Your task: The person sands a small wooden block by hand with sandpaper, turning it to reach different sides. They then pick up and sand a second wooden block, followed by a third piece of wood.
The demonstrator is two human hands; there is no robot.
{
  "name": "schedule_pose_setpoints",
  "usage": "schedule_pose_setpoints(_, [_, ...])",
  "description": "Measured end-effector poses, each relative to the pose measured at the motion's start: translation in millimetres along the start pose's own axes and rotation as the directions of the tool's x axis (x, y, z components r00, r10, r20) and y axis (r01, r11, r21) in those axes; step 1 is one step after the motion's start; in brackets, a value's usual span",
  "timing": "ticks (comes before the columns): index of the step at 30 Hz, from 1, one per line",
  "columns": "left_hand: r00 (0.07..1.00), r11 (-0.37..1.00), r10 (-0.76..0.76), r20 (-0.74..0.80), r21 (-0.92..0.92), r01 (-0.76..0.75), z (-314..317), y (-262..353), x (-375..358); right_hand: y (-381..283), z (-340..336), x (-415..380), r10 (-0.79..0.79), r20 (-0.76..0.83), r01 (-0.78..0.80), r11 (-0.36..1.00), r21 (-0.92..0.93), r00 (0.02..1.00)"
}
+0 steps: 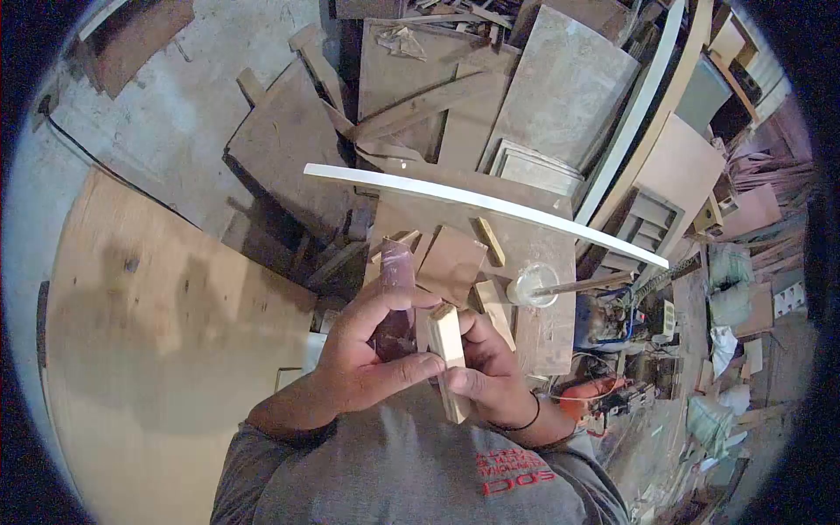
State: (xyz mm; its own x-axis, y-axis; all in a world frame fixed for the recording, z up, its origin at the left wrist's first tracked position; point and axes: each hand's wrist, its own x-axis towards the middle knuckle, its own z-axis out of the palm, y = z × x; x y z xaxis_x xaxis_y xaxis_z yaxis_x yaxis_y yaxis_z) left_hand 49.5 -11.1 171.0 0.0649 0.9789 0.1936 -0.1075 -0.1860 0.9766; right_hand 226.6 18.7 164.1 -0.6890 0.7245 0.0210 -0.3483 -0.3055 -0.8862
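We are gripping a reddish sandpaper strip (pixel 395 293) in our left hand (pixel 367 359) | our right hand (pixel 490 372) is clenching a small wooden block (pixel 448 350) at chest height above the workbench (pixel 542 337) | risk: the narrow block is sitting on fingertips and may be slipping; the abrasive may be scraping our fingers.

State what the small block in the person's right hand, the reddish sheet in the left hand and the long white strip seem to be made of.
Small block: pale bare wood, unfinished, grain lines showing. Reddish sheet: probably sandpaper, thin, dull and bending in the left hand; not certain. Long white strip: smooth, white, slightly bowed; painted wood or plastic trim, I cannot tell which.
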Motion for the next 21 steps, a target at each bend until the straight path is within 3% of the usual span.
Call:
schedule_pose_setpoints(3, [0.996, 0.997, 0.069, 0.047, -0.033, -0.068, -8.9, -12.9, 1.2, -1.6, -5.5, -3.6, 0.046, 0.013, -0.047, 0.998, 0.04, 0.999])
schedule_pose_setpoints(6, [0.985, 0.979, 0.114, -0.129, -0.155, -0.133, 2.6, -15.1, 6.6, 5.2, -7.2, -4.2, -0.04, -0.147, 0.048, 0.998, 0.045, 0.988])
schedule_pose_setpoints(10, [0.982, 0.931, 0.005, -0.19, -0.358, -0.074, 9.6, -9.5, 8.9, 14.4, -18.7, -1.2, -0.104, -0.196, 0.098, 0.994, -0.04, 0.975])
schedule_pose_setpoints(13, [0.998, 0.942, -0.06, 0.004, -0.331, 0.058, -7.5, -30.9, 7.9, 13.0, -21.2, 3.0, 0.006, -0.206, -0.003, 1.0, 0.013, 0.979])
schedule_pose_setpoints(16, [0.984, 0.881, -0.173, 0.028, -0.443, 0.167, -6.4, -33.7, 5.3, 13.1, -24.0, 6.3, 0.119, -0.093, -0.107, 0.987, 0.117, 0.989])
schedule_pose_setpoints(19, [0.974, 0.906, -0.222, -0.039, -0.377, 0.192, -4.1, -28.2, 5.4, 18.0, -24.3, 7.6, 0.116, -0.099, -0.104, 0.988, 0.113, 0.988])
schedule_pose_setpoints(21, [0.967, 0.926, -0.246, -0.067, -0.311, 0.214, -7.2, -29.3, 4.6, 20.7, -25.3, 9.7, 0.028, -0.1, -0.018, 0.995, 0.1, 0.995])
